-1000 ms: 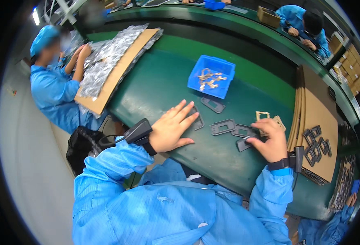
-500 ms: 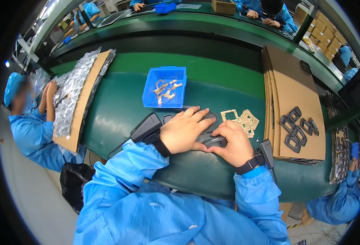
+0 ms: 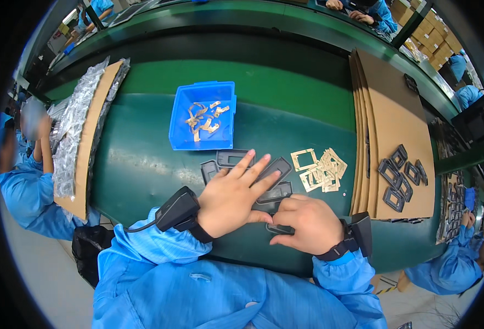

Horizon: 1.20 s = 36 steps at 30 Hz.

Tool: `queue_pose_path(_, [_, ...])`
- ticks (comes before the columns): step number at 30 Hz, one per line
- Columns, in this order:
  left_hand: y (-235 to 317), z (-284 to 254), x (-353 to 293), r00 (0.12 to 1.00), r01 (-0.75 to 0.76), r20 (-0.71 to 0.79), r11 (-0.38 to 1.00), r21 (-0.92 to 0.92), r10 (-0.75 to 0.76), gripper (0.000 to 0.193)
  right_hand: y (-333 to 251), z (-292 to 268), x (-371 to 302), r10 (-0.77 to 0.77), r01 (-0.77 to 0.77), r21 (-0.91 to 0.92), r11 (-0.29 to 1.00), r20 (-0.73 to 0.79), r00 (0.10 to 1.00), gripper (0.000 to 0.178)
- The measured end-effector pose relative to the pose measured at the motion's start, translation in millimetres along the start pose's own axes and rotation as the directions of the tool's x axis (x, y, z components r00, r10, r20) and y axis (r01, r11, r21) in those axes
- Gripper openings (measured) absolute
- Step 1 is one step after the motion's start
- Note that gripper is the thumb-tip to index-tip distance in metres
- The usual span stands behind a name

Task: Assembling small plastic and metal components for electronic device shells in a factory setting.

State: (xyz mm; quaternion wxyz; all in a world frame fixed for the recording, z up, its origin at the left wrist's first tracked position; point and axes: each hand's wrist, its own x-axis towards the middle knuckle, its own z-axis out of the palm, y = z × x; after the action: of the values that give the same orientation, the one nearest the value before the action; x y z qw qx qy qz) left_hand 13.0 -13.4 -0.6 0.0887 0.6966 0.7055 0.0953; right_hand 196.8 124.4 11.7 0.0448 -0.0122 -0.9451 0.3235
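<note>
My left hand (image 3: 234, 200) lies palm down with spread fingers over several dark grey plastic housings on the green table. One housing (image 3: 232, 158) shows beyond its fingertips, another (image 3: 275, 168) to their right, and a third (image 3: 277, 193) lies beside my right hand. My right hand (image 3: 310, 226) is closed, thumb and curled fingers around a small dark plastic housing (image 3: 280, 229) close to the tabletop. Most of that piece is hidden under the fingers. The tip of my left thumb meets its near left end.
A blue bin (image 3: 174, 125) holds crumpled tan strips. Thin cream cut-out frames (image 3: 324, 172) lie in a loose pile to its right. Stacked cardboard (image 3: 387, 104) on the right carries several black plastic frames (image 3: 395, 175). Bubble-wrapped cardboard (image 3: 80, 129) stands at left, beside a co-worker (image 3: 31, 197).
Both hands have come nearer to me, the right one bringing its housing away from the others. More of the housings shows between and beyond my fingers. The view has shifted slightly.
</note>
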Motion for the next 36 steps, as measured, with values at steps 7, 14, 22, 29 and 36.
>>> queue_pose_path(7, [1.0, 7.3, 2.2, 0.985, 0.11, -0.145, 0.984, 0.143, -0.089, 0.081, 7.7, -2.6, 5.4, -0.024, 0.027, 0.006, 1.0, -0.269, 0.963, 0.01])
queue_pose_path(14, [9.3, 8.1, 7.5, 0.962, 0.137, -0.258, 0.978, 0.158, -0.093, 0.066, 56.9, -8.1, 13.4, 0.076, -0.308, -0.259, 0.916, -0.64, 0.764, 0.029])
queue_pose_path(22, [2.8, 13.6, 14.7, 0.925, 0.101, -0.374, 0.991, 0.085, -0.063, 0.051, 46.6, 10.4, 25.3, 0.242, -0.417, -0.198, 0.887, -0.57, 0.785, 0.04])
queue_pose_path(29, [2.5, 9.1, 17.8, 0.874, -0.05, -0.484, 0.986, -0.159, -0.034, 0.039, 43.1, 9.8, 22.3, 0.218, -0.39, -0.203, 0.898, -0.565, 0.796, 0.029])
queue_pose_path(36, [-3.4, 3.1, 18.0, 0.882, -0.194, -0.464, 0.832, -0.52, -0.084, 0.031, 21.6, 22.9, 13.8, 0.467, -0.099, 0.699, 0.709, -0.359, 0.808, 0.009])
